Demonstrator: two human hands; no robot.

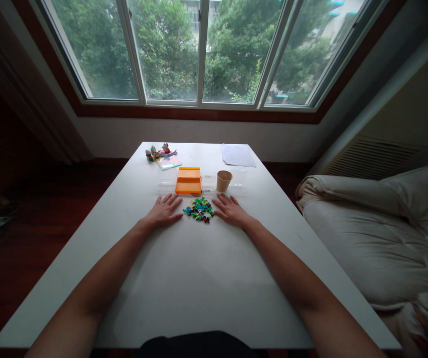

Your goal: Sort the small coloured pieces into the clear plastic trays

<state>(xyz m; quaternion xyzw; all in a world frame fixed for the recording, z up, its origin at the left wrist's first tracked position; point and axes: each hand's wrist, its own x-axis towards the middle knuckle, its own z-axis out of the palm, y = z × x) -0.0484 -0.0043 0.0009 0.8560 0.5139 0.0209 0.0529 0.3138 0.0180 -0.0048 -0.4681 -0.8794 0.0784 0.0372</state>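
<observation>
Many coloured pieces [199, 209] were heaped on the desk [199, 278] between left grip [163, 211] and right grip [230, 210], both spread flat. Farther off, an orange tray [189, 186] was set left of a brown cup [222, 184].

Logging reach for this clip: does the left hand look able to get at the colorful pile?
Likely yes: the left hand rests flat beside the colorful pile, with nothing visible in between.
</observation>
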